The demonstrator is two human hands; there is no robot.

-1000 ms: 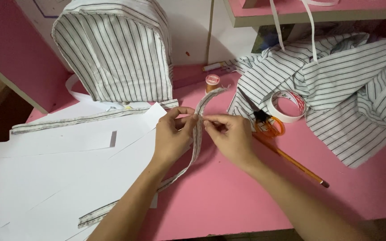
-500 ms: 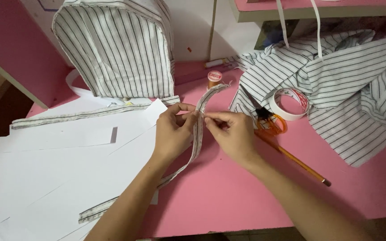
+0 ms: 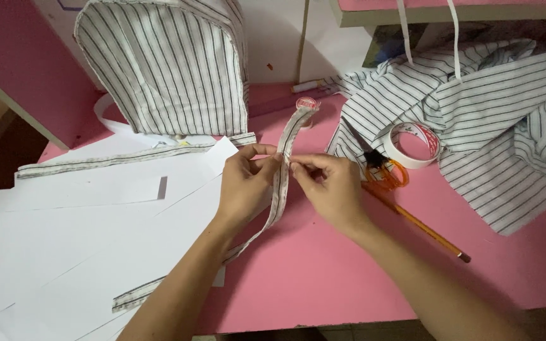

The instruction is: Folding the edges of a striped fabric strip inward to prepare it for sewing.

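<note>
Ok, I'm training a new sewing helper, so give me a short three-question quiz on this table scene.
1. True or false: both hands pinch the striped fabric strip.
2. What lies right of the right hand, beside the roll of tape?
A. orange-handled scissors
B. a ruler
C. a needle case
3. What do the left hand and forearm lie over?

Key:
1. True.
2. A, the orange-handled scissors, next to the pencil.
3. The white paper sheets on the pink table.
</note>
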